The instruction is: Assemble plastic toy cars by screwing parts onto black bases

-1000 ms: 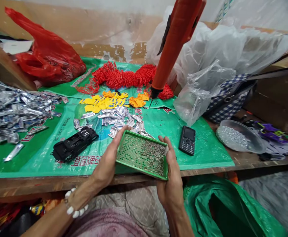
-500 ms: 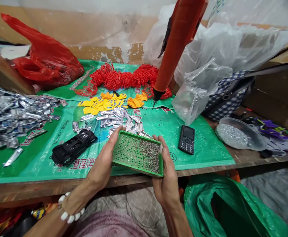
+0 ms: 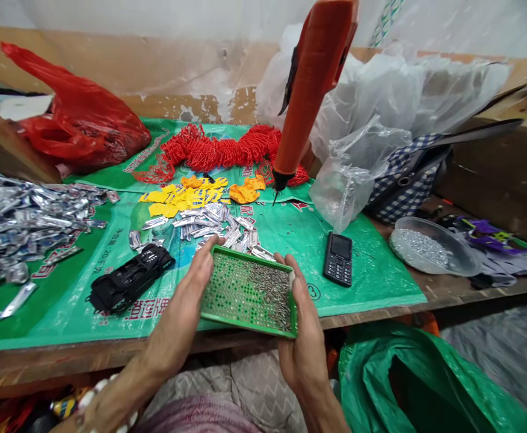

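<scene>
Between my two hands is a green screw tray (image 3: pixel 231 288), its bed dotted with holes. Loose small screws (image 3: pixel 275 291) are heaped toward its right end, and many holes on the left look filled. My left hand (image 3: pixel 184 300) grips the left side, and my right hand (image 3: pixel 306 325) grips the right side; some fingers are hidden beneath. A black toy car body (image 3: pixel 130 276) lies left of my left hand. An orange electric screwdriver (image 3: pixel 302 90) hangs bit-down beyond the tray. Silver strip packets (image 3: pixel 209 222) lie just behind the tray.
Yellow pieces (image 3: pixel 182 195), red netting (image 3: pixel 222 153) and a red bag (image 3: pixel 83 120) lie toward the back. Silver packets (image 3: pixel 29 222) are piled at left. A keypad phone (image 3: pixel 338 258) and a bowl of small metal parts (image 3: pixel 430 249) sit right. A green sack (image 3: pixel 426 373) stands below the table edge.
The view has shifted slightly, so most things sit a little lower and further left. Both hands still hold the tray, its screws still gathered at the right.
</scene>
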A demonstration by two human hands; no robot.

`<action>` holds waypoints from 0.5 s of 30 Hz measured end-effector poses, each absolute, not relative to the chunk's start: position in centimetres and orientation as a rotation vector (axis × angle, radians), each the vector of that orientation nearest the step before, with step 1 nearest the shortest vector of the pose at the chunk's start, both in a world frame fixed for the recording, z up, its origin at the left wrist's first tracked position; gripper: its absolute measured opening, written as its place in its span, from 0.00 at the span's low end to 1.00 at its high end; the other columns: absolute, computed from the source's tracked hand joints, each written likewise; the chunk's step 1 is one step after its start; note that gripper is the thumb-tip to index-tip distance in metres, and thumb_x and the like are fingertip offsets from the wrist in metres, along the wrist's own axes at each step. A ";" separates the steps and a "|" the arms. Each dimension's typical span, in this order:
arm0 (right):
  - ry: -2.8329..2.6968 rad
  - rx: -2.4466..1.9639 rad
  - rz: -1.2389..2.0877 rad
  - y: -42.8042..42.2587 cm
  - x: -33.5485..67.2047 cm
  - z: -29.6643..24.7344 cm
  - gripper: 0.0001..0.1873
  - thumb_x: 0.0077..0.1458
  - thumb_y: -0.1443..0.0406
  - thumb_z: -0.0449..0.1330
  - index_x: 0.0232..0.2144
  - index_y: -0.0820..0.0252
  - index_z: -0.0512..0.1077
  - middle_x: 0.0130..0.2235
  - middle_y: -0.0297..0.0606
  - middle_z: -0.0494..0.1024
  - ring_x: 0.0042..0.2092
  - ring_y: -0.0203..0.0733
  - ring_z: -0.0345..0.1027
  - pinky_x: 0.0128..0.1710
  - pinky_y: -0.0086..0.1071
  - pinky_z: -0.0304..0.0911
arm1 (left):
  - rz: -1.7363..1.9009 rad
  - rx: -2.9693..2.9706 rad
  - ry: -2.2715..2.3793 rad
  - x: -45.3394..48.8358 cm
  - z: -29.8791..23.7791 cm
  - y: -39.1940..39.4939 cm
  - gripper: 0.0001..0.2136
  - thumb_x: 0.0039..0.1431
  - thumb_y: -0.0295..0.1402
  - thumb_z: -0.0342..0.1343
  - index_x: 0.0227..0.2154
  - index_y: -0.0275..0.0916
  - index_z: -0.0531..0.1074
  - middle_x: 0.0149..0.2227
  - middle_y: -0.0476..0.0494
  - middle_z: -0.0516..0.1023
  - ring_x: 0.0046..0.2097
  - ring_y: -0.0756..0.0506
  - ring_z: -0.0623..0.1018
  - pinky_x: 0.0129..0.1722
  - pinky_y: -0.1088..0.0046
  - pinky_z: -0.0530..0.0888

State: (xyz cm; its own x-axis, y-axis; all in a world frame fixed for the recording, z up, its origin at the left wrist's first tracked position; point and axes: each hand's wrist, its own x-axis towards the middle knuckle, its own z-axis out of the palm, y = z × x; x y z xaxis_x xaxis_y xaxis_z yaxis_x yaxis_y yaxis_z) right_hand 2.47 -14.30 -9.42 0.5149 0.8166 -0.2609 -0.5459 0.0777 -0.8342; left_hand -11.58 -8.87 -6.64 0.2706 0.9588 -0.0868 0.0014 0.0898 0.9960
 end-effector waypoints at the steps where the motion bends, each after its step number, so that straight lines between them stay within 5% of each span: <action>1: -0.342 -1.084 1.009 -14.3 2.6 -9.4 0.29 0.58 0.45 0.57 0.59 0.43 0.69 0.65 0.30 0.67 0.68 0.47 0.55 0.70 0.52 0.44 | 0.966 1.283 1.054 -11.4 -6.7 -8.9 0.25 0.67 0.51 0.50 0.63 0.50 0.65 0.70 0.53 0.59 0.73 0.40 0.50 0.73 0.59 0.40; 7: -0.532 -1.201 0.855 -14.5 3.9 -9.2 0.27 0.62 0.46 0.54 0.60 0.42 0.68 0.66 0.30 0.66 0.70 0.45 0.51 0.70 0.51 0.42 | 0.995 1.196 1.002 -10.0 -8.3 -9.1 0.28 0.69 0.55 0.41 0.64 0.47 0.63 0.69 0.50 0.60 0.72 0.42 0.53 0.73 0.59 0.44; 15: -0.581 -1.235 0.837 -14.6 5.0 -9.1 0.30 0.62 0.45 0.53 0.61 0.45 0.66 0.66 0.31 0.66 0.69 0.44 0.53 0.71 0.49 0.38 | 0.988 1.149 0.967 -9.2 -8.5 -9.1 0.29 0.68 0.56 0.42 0.64 0.47 0.62 0.68 0.50 0.62 0.72 0.40 0.51 0.72 0.56 0.48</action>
State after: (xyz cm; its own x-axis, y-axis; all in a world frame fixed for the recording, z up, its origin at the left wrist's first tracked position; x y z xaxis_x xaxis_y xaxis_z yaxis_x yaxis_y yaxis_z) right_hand 4.98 -14.64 -9.11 0.5829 0.8108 -0.0528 -0.2344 0.1056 -0.9664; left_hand -9.25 -9.15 -8.48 0.2752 0.9568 -0.0941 -0.1144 0.1298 0.9849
